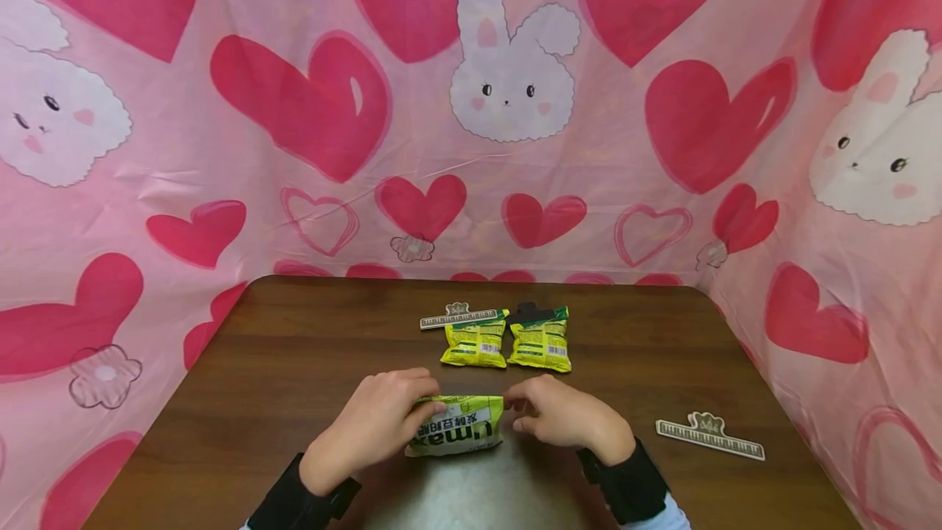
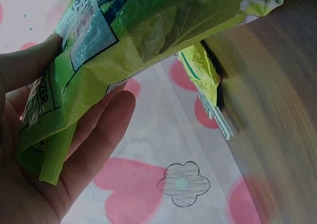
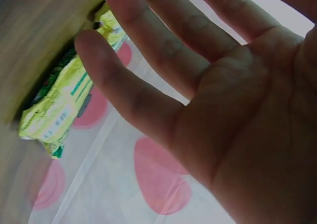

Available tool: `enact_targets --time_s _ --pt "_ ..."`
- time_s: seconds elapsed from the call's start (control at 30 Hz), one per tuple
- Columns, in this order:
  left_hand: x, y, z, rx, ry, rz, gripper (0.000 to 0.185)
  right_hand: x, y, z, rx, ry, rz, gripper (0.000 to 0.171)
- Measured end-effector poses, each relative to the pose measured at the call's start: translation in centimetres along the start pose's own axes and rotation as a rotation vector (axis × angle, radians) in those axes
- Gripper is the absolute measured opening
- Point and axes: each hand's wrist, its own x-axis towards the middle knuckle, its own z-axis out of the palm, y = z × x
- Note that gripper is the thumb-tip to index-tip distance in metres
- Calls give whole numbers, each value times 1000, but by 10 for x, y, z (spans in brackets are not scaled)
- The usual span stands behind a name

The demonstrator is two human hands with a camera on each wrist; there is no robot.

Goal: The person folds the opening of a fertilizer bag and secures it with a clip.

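Observation:
In the head view a green and white fertilizer bag (image 1: 464,425) stands near the front of the table, its printed face toward me. My left hand (image 1: 383,415) grips its upper left part, thumb on the near face and fingers behind. The left wrist view shows the same bag (image 2: 163,30) between the thumb and fingers of the left hand (image 2: 94,135), with a folded green edge poking out below. At the bag's upper right corner is my right hand (image 1: 574,415), fingertips right by the edge. Seen from its wrist, the right hand (image 3: 213,95) has loosely extended fingers.
Two yellow-green packets (image 1: 474,343) (image 1: 540,343) lie farther back, a pale clip (image 1: 458,317) at the left one's top and a black clip (image 1: 526,313) at the other's. Another pale clip (image 1: 710,436) lies on the right of the brown table (image 1: 294,342). A pink heart-print cloth (image 1: 427,154) hangs behind.

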Motion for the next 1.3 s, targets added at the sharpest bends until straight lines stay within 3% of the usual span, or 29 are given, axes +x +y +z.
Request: enact_targets --time_s 0.17,0.5,0.73,1.0,1.3 --pt "0 0 0 0 -4 -3 9 -4 8 2 -48 49 19 22" --pt "-1 0 0 -5 -7 -7 8 -17 30 2 -152 187 170 15" --pt "0 0 -1 -3 0 -1 9 -36 48 -2 -272 294 268 25" --pt "0 0 -1 -14 -10 1 9 -60 75 -18 -304 280 408 42" --pt "1 0 -2 -13 -10 4 10 -83 100 -32 -252 301 434 51"
